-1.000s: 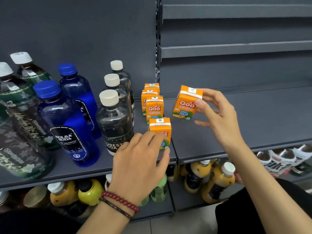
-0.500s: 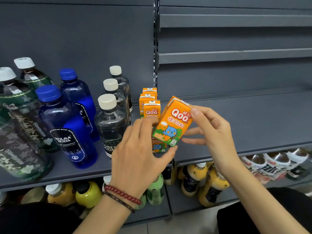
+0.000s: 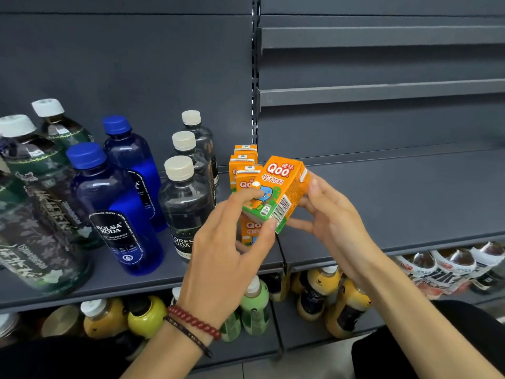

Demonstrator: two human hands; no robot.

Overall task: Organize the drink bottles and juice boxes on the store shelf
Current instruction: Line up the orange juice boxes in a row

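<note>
Two hands share one orange juice box (image 3: 276, 192), held tilted in the air between them. The left hand (image 3: 226, 242) pinches its lower end with thumb and forefinger; the right hand (image 3: 330, 214) cups the top end, fingers curled behind. Carton judged light, fairly stiff but dentable; best held by the flat side faces, not the folded top flaps. Under the left fingers another box (image 3: 250, 231) stands on the shelf (image 3: 396, 192); just beyond them, a row of boxes (image 3: 244, 162). Left of the left hand stand clear soda bottles (image 3: 185, 203), then blue bottles (image 3: 114, 209).
</note>
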